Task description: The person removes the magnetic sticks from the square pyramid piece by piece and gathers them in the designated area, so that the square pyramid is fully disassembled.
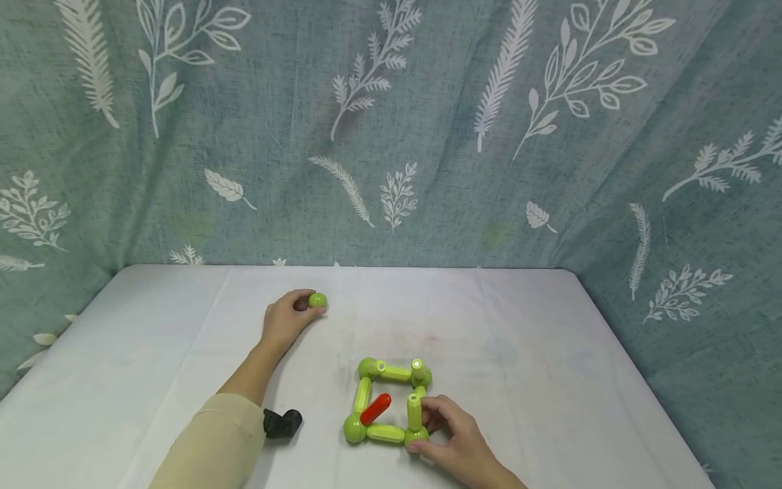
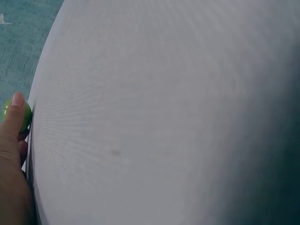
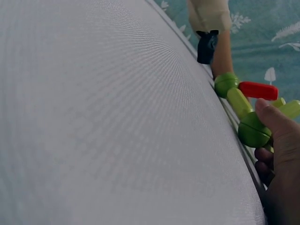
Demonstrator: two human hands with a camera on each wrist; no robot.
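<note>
Left hand (image 1: 286,322) had thumb and fingers pinched on the loose green ball (image 1: 318,300), out on the far-left part of the table (image 1: 519,353). Couldn't tell if the ball touched the cloth. Round, so no long axis to line up. Square frame (image 1: 386,433) lay well apart from that grip, to its right and nearer the body. Right hand (image 1: 459,443) was the closer one, clamped on the frame's near-right corner ball (image 1: 415,437), fingers behind the upright yellow-green rod (image 1: 414,411). Red rod (image 1: 375,409) at the near-left corner ball (image 1: 354,429) leaned inward, toward the right hand's side, free end up. My read: key relation was the diagonal, loose ball beyond the far-left corner, right hand bracing the opposite one.
</note>
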